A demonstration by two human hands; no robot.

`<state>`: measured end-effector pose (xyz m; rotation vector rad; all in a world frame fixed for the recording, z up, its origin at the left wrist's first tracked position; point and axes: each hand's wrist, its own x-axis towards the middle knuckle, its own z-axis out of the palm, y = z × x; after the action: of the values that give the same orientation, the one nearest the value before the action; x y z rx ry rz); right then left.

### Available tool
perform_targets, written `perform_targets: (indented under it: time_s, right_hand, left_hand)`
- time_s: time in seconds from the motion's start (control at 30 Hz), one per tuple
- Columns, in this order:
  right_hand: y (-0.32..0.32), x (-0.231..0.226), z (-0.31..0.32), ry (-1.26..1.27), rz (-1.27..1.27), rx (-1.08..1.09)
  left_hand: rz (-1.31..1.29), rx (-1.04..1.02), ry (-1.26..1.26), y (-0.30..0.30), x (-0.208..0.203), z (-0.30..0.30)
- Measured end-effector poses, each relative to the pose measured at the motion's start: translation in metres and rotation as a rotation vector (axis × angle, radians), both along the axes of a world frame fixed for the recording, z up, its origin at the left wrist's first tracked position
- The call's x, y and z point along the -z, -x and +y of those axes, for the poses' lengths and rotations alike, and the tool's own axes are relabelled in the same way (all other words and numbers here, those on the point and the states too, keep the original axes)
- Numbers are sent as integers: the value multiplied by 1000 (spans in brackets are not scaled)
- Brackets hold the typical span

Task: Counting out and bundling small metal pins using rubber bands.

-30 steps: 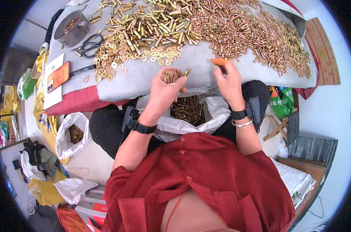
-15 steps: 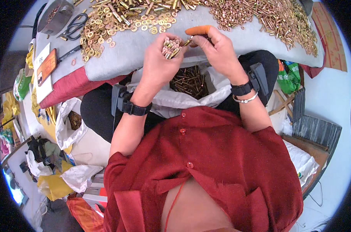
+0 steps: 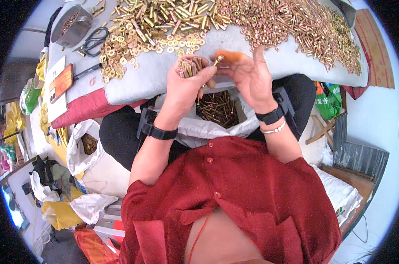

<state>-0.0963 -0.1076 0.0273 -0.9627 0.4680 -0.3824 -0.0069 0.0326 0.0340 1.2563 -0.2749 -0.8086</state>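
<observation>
OK, status: left hand (image 3: 185,89) is curled round a bunch of brass-coloured fasteners (image 3: 189,68), ends up, with one single piece (image 3: 217,61) pinched out past the thumb tip, standing up at a tilt. Right hand (image 3: 253,83) has hold of nothing I can see: fingers spread, thumb stuck well off to the side, the orange finger cover (image 3: 231,56) right at the head of that single piece. The cover is motion-blurred, so I can't tell whether it's touching or just beside it. My read: one-at-a-time handwork on the end of that piece, probably running a part along it with the covered finger; the blur hides the detail. All of this sits above the white sack (image 3: 191,133) between my knees, with loose bolts (image 3: 217,109) inside. Washers (image 3: 118,46) and small ring parts (image 3: 263,33) lie near on the grey cloth (image 3: 160,72). Next move calls for a firm left pinch, the bunch kept snug in the palm, and light finger contact on the tip. Risk, I'd guess: push too hard sideways and the single piece tips out of the pinch.
</observation>
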Motion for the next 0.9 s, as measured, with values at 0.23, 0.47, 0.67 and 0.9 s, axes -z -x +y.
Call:
perform_targets:
  time_s: [0.23, 0.47, 0.67, 0.9]
  right_hand:
    - [-10, -14, 18, -104, -32, 56]
    - [-7, -14, 12, 27, 39, 35]
    - [-11, 5, -34, 662, 298, -59]
    - [-84, 26, -49, 1698, 317, 257]
  left_hand:
    - [98, -12, 73, -3, 4, -1]
    - [81, -22, 8, -2, 4, 1]
    - [-134, 116, -115, 6, 0, 2]
    - [-55, 448, -341, 8, -8, 5]
